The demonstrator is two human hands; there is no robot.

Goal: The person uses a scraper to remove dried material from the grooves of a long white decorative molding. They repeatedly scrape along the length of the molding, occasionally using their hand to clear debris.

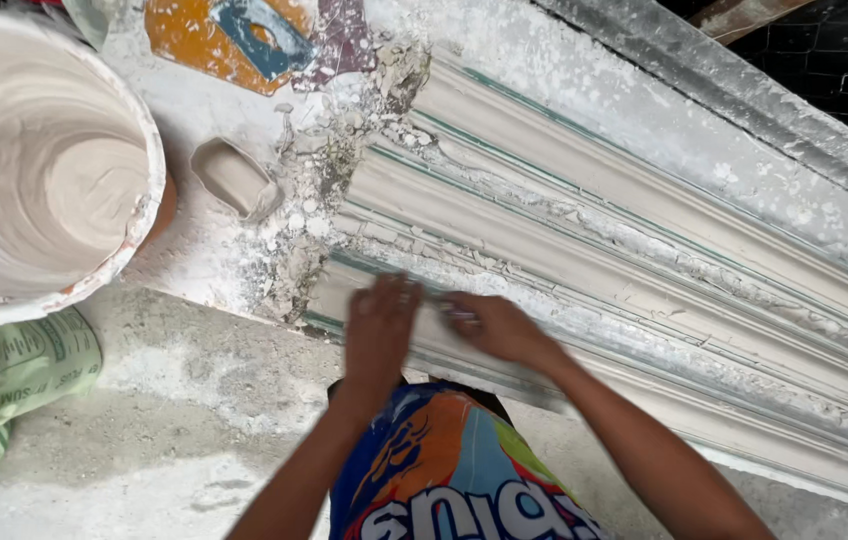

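- Here, a large white bucket (39, 160) stands at the upper left, its inside coated with smooth pale plaster.
- Just right of the bucket, a small scoop-shaped tub (234, 178) lies on the white-dusted table (194, 250), with crumbs of dried plaster (329, 185) scattered between it and the moulding.
- A green printed sack (4, 375) lies at the lower left on the dusty floor (174, 430).
- A torn orange and blue sheet (234, 35) lies at the top, partly buried in powder.
- A grey metal rail (744, 95) runs along the far edge of the table, with dark mesh behind it at the upper right.
- The plaster moulding (644, 260), a long ribbed strip with thin green lines in its grooves, lies on the table; its long axis runs from the centre left down to the lower right, and its broken end points toward the bucket.
- The left hand (381, 325) rests flat on the near edge of the moulding, close to its broken end, fingers held together and extended.
- The right hand (499, 328) lies just beside it on the same edge, fingers curled around a small pale object (454, 313) that is too blurred to identify.
- Nothing lies between the hands and the moulding; the person's bright printed garment (449, 470) fills the lower centre.
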